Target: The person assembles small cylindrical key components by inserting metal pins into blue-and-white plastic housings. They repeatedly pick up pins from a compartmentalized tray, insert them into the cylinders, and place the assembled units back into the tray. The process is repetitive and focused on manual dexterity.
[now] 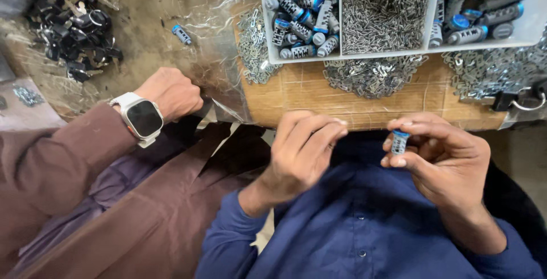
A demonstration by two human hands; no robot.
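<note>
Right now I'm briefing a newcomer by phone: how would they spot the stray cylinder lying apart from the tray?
Start at the white divided tray at the top. Look left onto the crinkled clear plastic sheet. There one small grey cylinder with a blue cap lies alone, unlike those heaped in the tray.

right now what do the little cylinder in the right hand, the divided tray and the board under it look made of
Small cylinder: grey ribbed body, likely metal, dull sheen; blue cap, probably plastic.
Divided tray: smooth white walls, looks like plastic.
Board: tan, with grain lines, seemingly wood or plywood, unfinished.
The right hand pinches the cylinder; the left hand is beside it.
</note>
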